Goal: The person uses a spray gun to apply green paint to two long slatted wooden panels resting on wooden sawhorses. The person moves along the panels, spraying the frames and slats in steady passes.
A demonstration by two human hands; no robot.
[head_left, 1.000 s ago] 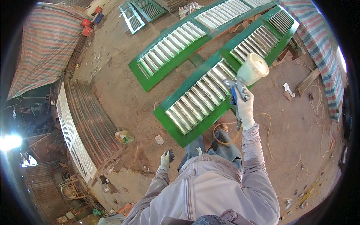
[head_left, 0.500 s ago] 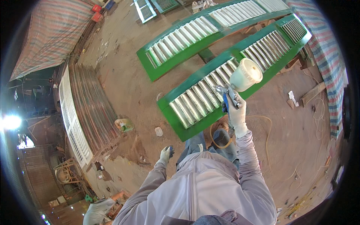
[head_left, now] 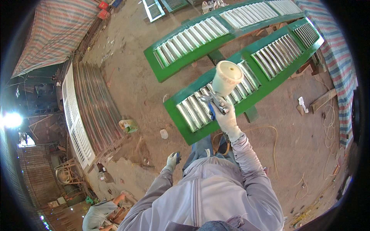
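My right hand (head_left: pixel 226 120), in a white glove with blue fingers, grips a metal spray gun (head_left: pixel 214 103). A whitish paint cup (head_left: pixel 228 78) sits on top of the gun. The gun is over the near green louvered shutter (head_left: pixel 194 133), whose slats look whitish and silvery; the cup hides some of them. My gloved left hand (head_left: pixel 173 159) hangs beside my left hip, fingers loosely bent and nothing visible in it. A second green shutter (head_left: pixel 162 74) lies beyond the near one. A yellowish hose (head_left: pixel 276 144) loops along the ground right of my legs.
Stacked louvered panels (head_left: pixel 96 104) lean at the left, a white one (head_left: pixel 75 119) outermost. Striped sheeting (head_left: pixel 330 50) hangs at the right. Wooden pieces (head_left: pixel 323 101) and thin cords lie on the ground there. Another person (head_left: pixel 101 215) bends down at the lower left.
My right hand has moved left along the near shutter with the spray gun, and the cup now stands more upright. My left hand stays near my hip.
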